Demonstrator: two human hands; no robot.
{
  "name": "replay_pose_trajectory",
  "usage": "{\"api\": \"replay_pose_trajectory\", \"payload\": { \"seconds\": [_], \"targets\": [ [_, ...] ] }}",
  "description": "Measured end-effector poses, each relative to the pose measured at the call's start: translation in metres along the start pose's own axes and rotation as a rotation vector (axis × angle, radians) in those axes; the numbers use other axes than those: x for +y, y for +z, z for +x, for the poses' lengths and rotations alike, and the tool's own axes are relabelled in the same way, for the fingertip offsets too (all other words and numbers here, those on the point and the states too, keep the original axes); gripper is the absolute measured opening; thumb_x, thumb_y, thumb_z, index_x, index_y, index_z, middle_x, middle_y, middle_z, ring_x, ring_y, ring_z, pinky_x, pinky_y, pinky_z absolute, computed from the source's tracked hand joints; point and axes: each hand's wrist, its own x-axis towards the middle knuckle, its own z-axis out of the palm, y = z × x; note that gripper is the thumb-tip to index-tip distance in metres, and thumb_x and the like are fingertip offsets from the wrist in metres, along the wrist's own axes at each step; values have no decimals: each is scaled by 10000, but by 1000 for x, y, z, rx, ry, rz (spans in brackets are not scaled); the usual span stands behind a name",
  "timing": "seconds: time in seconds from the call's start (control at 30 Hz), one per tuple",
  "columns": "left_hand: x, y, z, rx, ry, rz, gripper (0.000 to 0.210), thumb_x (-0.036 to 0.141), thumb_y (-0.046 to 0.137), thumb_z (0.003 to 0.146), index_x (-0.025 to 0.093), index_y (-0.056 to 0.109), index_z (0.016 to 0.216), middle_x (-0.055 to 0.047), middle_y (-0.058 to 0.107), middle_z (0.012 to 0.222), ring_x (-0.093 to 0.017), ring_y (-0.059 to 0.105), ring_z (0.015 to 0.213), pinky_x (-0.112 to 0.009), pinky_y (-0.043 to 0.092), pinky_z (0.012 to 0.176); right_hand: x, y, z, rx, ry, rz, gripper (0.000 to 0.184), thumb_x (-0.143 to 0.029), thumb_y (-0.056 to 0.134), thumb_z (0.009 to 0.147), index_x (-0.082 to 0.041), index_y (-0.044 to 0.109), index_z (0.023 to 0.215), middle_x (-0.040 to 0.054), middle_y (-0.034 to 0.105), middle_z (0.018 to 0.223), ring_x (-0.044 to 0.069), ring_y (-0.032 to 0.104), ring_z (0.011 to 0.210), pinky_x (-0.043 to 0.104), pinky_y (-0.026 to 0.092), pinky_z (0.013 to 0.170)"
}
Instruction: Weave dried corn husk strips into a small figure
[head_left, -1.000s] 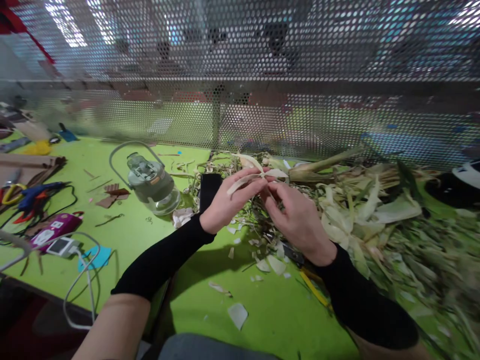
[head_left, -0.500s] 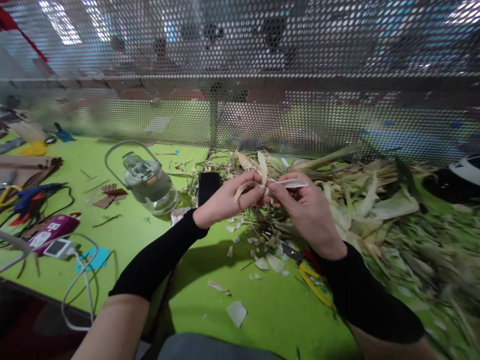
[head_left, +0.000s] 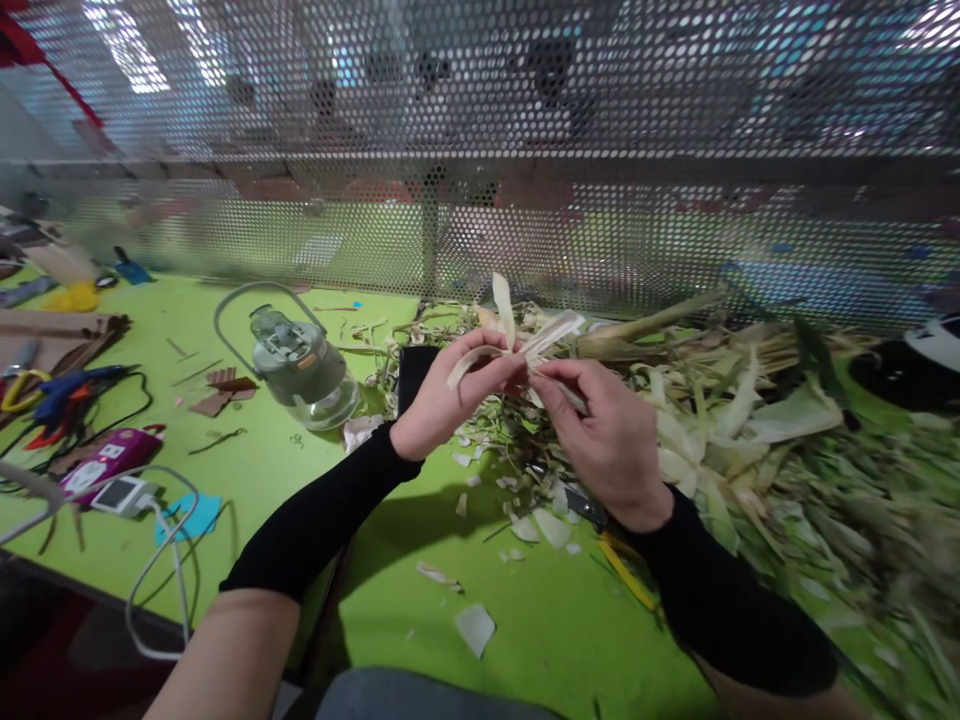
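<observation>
Several pale corn husk strips [head_left: 551, 336] fan out from one point between my two hands, above the table. My left hand [head_left: 469, 378] pinches them where they meet, and one strip curls back over its fingers. My right hand [head_left: 607, 420] closes its thumb and forefinger on a strip just to the right of that point; its other fingers are folded in. Below and behind the hands lies a heap of dried husks [head_left: 720, 425]. Yellow-handled pliers [head_left: 628, 575] lie partly under my right wrist.
A lidded grey-green jug [head_left: 300, 365] with a raised handle stands left of my hands, near a black phone [head_left: 415, 372]. Farther left are a blue glue gun [head_left: 71, 390], a purple power strip [head_left: 112, 460] and a white cable [head_left: 133, 590]. A perforated metal screen [head_left: 450, 230] borders the table's back.
My right hand has moved down and slightly closer in, its fingers now more folded. The strip that lay flat over it now points up and right; another strip stands higher.
</observation>
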Motion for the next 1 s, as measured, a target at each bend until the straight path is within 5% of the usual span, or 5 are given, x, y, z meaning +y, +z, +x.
{"api": "replay_pose_trajectory", "payload": {
  "seconds": [0.1,0.2,0.4,0.7,1.0],
  "targets": [
    [2,-4,0,0,25,177,222,339,679,869,174,539,919,25,625,732,-96,590,689,-232,479,703,-3,-4,0,4,-302,-221,64,-225,626,978,-197,683,993,70,765,892,195,711,799,308,552,738],
    [4,-8,-1,-95,68,448,177,318,660,870,170,569,905,35,587,719,-95,528,662,-220,421,654,-4,-9,2,-23,-390,-212,94,-155,630,957,-199,677,1025,78,778,936,210,729,861,321,568,772],
    [4,-7,-4,-302,75,492,179,324,643,895,155,594,931,-1,615,807,-110,552,715,-224,436,670,-3,-8,1,15,-94,-54,45,-241,675,945,-228,691,985,30,763,889,171,703,722,308,571,671],
    [-1,-4,-5,-216,123,379,269,380,669,911,126,657,1000,-39,677,832,-132,620,759,-248,496,728,-2,-4,-2,92,223,201,205,-388,729,907,-221,679,1015,51,735,897,202,687,719,377,584,685],
    [10,0,-7,-309,-1,295,235,353,648,918,126,625,861,-14,620,743,-110,580,696,-251,478,705,3,-4,2,91,74,299,64,-280,720,910,-237,699,867,16,716,922,165,682,806,297,557,696]
  ]
}}
